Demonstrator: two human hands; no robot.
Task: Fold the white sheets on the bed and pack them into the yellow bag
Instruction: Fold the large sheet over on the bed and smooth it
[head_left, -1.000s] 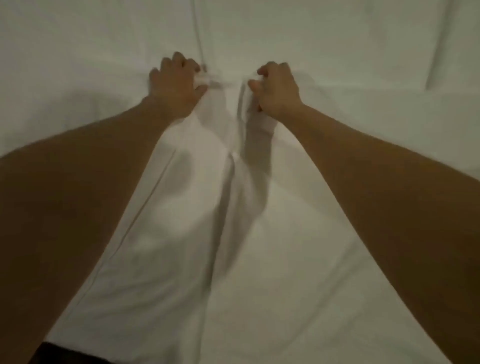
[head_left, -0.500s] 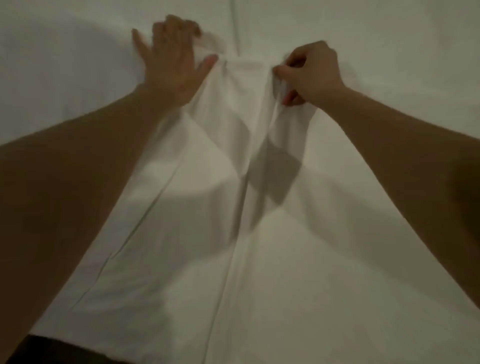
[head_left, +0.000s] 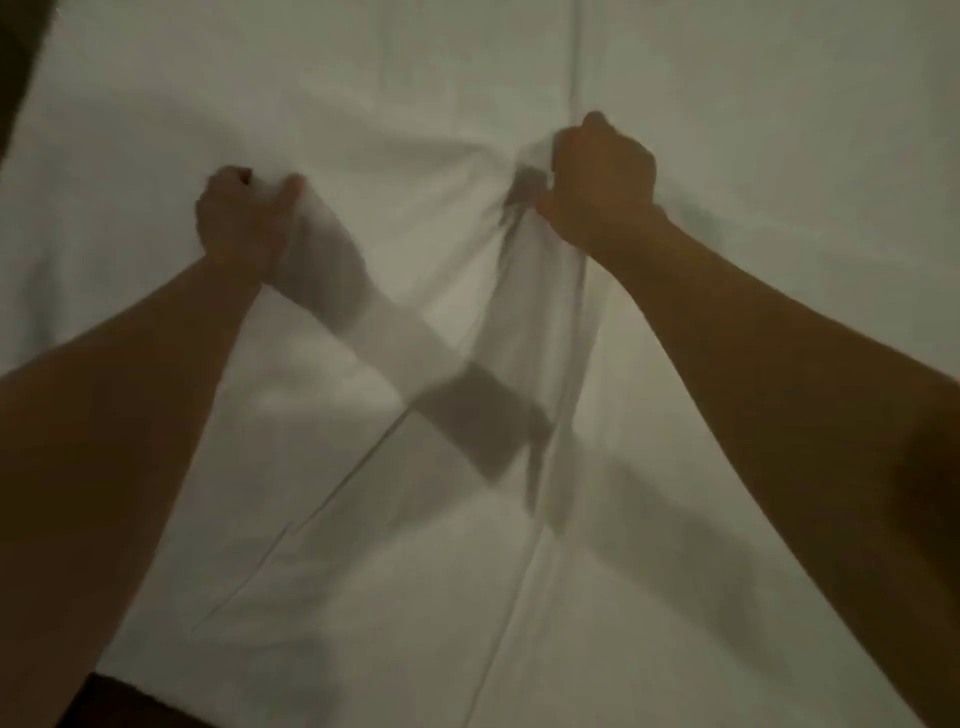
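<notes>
A white sheet (head_left: 415, 249) is stretched between my two hands over the bed. My left hand (head_left: 239, 223) grips a bunched part of its far edge at the left. At the right, my right hand (head_left: 597, 182) clutches another bunch of the same edge, fingers curled tight. The cloth between them is drawn taut, and folds run down from each hand toward me. The yellow bag is not in view.
More white bedding (head_left: 779, 104) covers the bed on all sides, with a seam running up at the top right. A dark strip (head_left: 119, 701) shows at the bottom left beyond the sheet's near edge. A dark patch (head_left: 15, 62) sits at the top left corner.
My hands have moved apart, spreading the sheet's edge wider. The left hand, flat on the cloth half a second ago, now grips it.
</notes>
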